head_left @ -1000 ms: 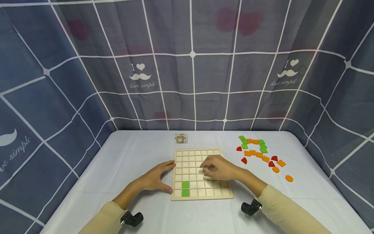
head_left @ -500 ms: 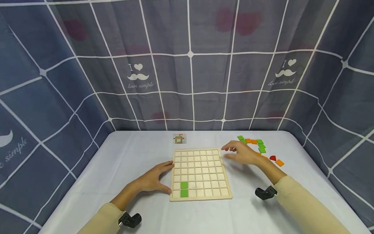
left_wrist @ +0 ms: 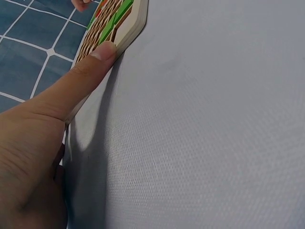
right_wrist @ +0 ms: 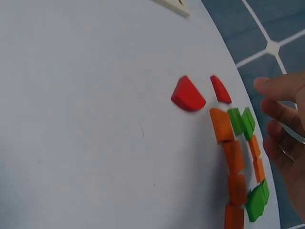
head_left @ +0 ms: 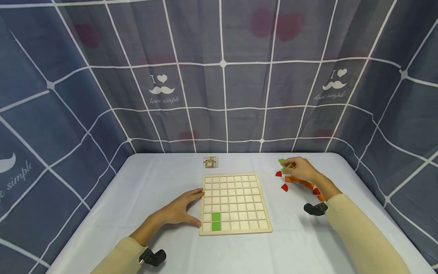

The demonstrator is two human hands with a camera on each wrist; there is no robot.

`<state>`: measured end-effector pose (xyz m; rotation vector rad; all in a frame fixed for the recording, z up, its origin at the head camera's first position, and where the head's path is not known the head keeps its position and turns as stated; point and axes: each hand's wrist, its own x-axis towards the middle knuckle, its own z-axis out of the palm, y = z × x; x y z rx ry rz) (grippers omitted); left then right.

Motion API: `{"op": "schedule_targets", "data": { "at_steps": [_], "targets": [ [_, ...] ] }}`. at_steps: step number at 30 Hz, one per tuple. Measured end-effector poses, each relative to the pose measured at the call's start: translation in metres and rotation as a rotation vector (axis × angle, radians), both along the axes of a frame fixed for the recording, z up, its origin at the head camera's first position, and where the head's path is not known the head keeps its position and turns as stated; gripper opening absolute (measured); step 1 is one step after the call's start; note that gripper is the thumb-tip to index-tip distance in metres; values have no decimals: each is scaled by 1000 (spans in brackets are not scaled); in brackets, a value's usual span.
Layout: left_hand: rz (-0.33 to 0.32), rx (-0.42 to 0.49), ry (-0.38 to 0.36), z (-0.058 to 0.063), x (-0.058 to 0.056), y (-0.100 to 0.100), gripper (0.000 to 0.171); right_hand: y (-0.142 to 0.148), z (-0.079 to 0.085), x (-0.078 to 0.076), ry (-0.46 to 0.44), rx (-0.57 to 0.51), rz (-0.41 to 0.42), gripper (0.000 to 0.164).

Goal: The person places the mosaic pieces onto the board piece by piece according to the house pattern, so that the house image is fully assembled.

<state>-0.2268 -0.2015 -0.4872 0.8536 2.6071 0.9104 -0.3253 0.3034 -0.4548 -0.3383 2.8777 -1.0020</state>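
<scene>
A wooden grid board [head_left: 241,205] lies on the white table, with two green square tiles [head_left: 216,216] one above the other near its lower left corner. My left hand [head_left: 179,209] rests along the board's left edge, fingers spread. In the left wrist view its thumb [left_wrist: 81,78] lies against the rim. Over the loose pieces on the right hovers my right hand [head_left: 301,169]. In the right wrist view its thumb and fingers are apart, with no piece visible between them. Beneath and beside it are green tiles [right_wrist: 256,202], orange tiles [right_wrist: 233,156] and red quarter-round pieces [right_wrist: 188,97].
A small pattern card [head_left: 210,162] lies behind the board. Orange round pieces [head_left: 321,198] are partly covered by the right forearm. A dark checked curtain [head_left: 244,83] encloses the table [head_left: 164,171] at the back and sides. A black wrist camera [head_left: 152,257] sits at each cuff.
My right hand has moved from above the board to the right and back, over the loose pieces. The left hand has stayed at the board's edge, and the two green tiles are unmoved.
</scene>
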Motion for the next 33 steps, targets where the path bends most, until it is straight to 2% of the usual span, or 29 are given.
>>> {"op": "schedule_targets", "data": {
  "at_steps": [10, 26, 33],
  "targets": [
    [11, -16, 3, -1, -1, -1, 111, 16, -13, -5, -39, -4, -47, 36],
    [15, -24, -2, -1, -1, 0, 111, 12, -27, -8, 50, 43, -38, 31],
    [6, -15, -3, -1, 0, -2, 111, 13, -29, -7, 42, 49, -53, 35]
  ]
}}
